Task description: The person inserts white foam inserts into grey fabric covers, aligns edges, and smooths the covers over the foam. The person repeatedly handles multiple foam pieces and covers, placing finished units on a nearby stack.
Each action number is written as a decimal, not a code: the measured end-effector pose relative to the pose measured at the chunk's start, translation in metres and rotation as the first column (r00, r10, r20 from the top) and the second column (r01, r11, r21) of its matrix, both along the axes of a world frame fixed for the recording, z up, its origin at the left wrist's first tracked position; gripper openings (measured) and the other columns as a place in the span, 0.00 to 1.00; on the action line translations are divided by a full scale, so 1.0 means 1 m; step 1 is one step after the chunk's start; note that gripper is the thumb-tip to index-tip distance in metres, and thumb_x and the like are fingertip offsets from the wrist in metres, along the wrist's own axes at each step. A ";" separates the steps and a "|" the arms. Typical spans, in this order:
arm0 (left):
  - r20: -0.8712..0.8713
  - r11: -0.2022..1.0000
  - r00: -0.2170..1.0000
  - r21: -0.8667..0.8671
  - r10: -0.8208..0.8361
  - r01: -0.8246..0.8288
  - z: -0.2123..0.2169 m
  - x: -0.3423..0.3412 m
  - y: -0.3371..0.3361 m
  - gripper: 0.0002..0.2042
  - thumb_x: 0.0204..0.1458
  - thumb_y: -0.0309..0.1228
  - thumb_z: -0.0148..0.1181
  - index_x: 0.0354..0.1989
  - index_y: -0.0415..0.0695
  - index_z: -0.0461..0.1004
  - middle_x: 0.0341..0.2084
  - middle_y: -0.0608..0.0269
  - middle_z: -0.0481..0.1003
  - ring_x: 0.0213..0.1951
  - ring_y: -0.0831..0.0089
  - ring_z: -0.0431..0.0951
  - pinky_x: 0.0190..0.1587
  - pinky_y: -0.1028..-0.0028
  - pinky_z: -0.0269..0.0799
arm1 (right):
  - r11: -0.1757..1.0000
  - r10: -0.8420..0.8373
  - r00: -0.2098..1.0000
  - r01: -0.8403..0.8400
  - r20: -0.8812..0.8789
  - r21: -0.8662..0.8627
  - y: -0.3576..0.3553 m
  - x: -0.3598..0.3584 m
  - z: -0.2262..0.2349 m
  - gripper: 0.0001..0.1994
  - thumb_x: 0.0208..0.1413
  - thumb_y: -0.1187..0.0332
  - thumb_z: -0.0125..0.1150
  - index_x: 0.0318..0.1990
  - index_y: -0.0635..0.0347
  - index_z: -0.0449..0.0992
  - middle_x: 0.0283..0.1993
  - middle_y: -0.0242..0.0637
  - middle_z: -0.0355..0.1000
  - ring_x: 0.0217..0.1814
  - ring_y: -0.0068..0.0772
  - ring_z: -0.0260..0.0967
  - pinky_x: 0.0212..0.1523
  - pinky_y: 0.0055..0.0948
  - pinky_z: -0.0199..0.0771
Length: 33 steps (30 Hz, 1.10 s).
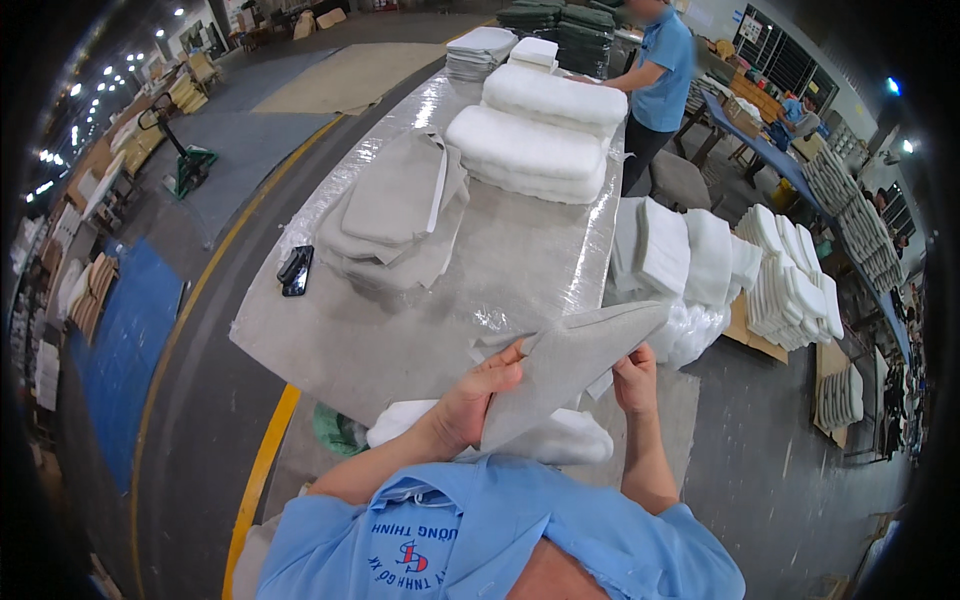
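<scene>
A grey fabric cushion cover is held up over the near edge of the table, tilted with its right end higher. My left hand grips its left side, fingers closed on the cloth. At its right edge my right hand pinches the fabric. White padding lies below the cover, close to my body and partly hidden by it. Farther up the table rests a pile of grey cushion covers, the top one with a white strip along its edge.
The plastic-wrapped table bears thick white padding stacks and a black phone-like object. A co-worker in a blue shirt stands at its far right. White pads are stacked at right. A green pallet jack stands left.
</scene>
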<state>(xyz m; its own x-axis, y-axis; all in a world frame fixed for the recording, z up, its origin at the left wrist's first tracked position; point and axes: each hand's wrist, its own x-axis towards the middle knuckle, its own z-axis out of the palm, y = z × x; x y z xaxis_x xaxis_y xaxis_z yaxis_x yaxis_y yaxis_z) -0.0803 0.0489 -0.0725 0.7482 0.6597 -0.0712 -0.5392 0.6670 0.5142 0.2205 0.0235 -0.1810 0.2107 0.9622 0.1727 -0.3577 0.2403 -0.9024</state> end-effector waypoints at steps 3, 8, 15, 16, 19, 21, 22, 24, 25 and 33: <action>-0.029 1.000 1.000 0.003 0.005 -0.005 -0.001 -0.015 -0.002 0.24 0.60 0.42 0.67 0.61 0.43 0.72 0.52 0.62 0.78 0.52 0.74 0.79 0.58 0.72 0.75 | 0.996 -0.034 0.986 0.047 0.161 -0.076 -0.014 0.006 0.007 0.16 0.62 0.71 0.71 0.55 0.64 0.81 0.52 0.32 0.82 0.53 0.24 0.77 0.58 0.29 0.74; -0.026 0.992 0.995 -0.075 0.101 -0.103 -0.001 -0.066 -0.016 0.26 0.63 0.42 0.63 0.64 0.39 0.71 0.57 0.57 0.78 0.57 0.67 0.79 0.63 0.64 0.73 | 0.991 -0.044 0.743 0.114 0.668 -0.062 -0.047 0.013 0.123 0.09 0.59 0.71 0.71 0.44 0.67 0.83 0.41 0.33 0.81 0.42 0.23 0.76 0.45 0.26 0.74; -0.025 0.940 0.970 -0.242 0.241 -0.239 -0.046 -0.101 -0.076 0.22 0.66 0.41 0.61 0.63 0.40 0.74 0.57 0.60 0.80 0.59 0.64 0.79 0.66 0.60 0.70 | 0.664 0.542 0.114 -0.665 0.833 -0.341 -0.022 -0.066 0.297 0.15 0.62 0.57 0.71 0.39 0.63 0.84 0.32 0.38 0.82 0.31 0.35 0.80 0.34 0.31 0.76; -0.014 0.943 0.968 -0.225 0.249 -0.245 -0.052 -0.103 -0.081 0.22 0.66 0.40 0.61 0.64 0.41 0.74 0.57 0.61 0.80 0.59 0.65 0.79 0.66 0.60 0.70 | 0.404 0.744 -0.004 -0.793 0.668 -0.455 0.005 -0.080 0.304 0.17 0.64 0.55 0.69 0.39 0.62 0.84 0.33 0.38 0.82 0.31 0.34 0.81 0.35 0.31 0.77; -0.043 0.925 0.948 -0.206 0.316 -0.318 -0.061 -0.108 -0.096 0.18 0.68 0.38 0.60 0.62 0.45 0.75 0.56 0.64 0.80 0.57 0.70 0.80 0.63 0.64 0.73 | 0.384 0.878 0.134 -0.770 0.459 -0.510 0.049 -0.117 0.244 0.23 0.70 0.50 0.61 0.47 0.66 0.82 0.35 0.34 0.81 0.36 0.28 0.78 0.42 0.31 0.77; -0.114 0.891 0.919 -0.226 0.378 -0.394 -0.061 -0.107 -0.101 0.16 0.68 0.39 0.60 0.60 0.46 0.76 0.52 0.67 0.81 0.53 0.73 0.81 0.60 0.67 0.75 | 0.536 0.836 0.318 -0.648 0.448 -0.541 0.080 -0.160 0.173 0.24 0.73 0.49 0.57 0.56 0.64 0.79 0.42 0.33 0.78 0.47 0.24 0.73 0.50 0.29 0.75; -0.149 0.861 0.891 -0.232 0.429 -0.453 -0.062 -0.110 -0.104 0.15 0.69 0.39 0.60 0.58 0.46 0.76 0.50 0.68 0.81 0.51 0.74 0.81 0.58 0.68 0.75 | 0.501 0.860 0.410 -0.561 0.304 -0.659 0.070 -0.199 0.161 0.22 0.73 0.50 0.55 0.60 0.59 0.78 0.47 0.35 0.77 0.51 0.25 0.73 0.52 0.29 0.75; -0.206 0.860 0.867 -0.151 0.454 -0.487 -0.075 -0.113 -0.105 0.13 0.69 0.40 0.60 0.54 0.47 0.77 0.44 0.71 0.79 0.46 0.78 0.80 0.53 0.72 0.75 | 0.518 0.847 0.446 -0.566 0.290 -0.641 0.056 -0.229 0.092 0.24 0.71 0.49 0.58 0.62 0.59 0.75 0.54 0.38 0.75 0.56 0.26 0.72 0.58 0.28 0.74; -0.250 0.852 0.846 -0.117 0.472 -0.510 -0.078 -0.117 -0.110 0.11 0.69 0.40 0.60 0.52 0.48 0.77 0.42 0.73 0.79 0.43 0.80 0.79 0.51 0.74 0.75 | 0.468 0.879 0.394 -0.599 0.270 -0.650 0.049 -0.245 0.080 0.24 0.71 0.50 0.59 0.61 0.59 0.76 0.54 0.38 0.75 0.56 0.26 0.72 0.58 0.28 0.74; -0.370 0.845 0.786 -0.004 0.496 -0.535 -0.125 -0.135 -0.129 0.07 0.71 0.36 0.58 0.47 0.47 0.77 0.38 0.76 0.76 0.41 0.86 0.75 0.45 0.78 0.73 | 0.279 0.960 0.208 -0.688 0.187 -0.670 0.036 -0.233 0.103 0.19 0.67 0.56 0.65 0.57 0.59 0.79 0.52 0.37 0.77 0.55 0.25 0.74 0.57 0.28 0.74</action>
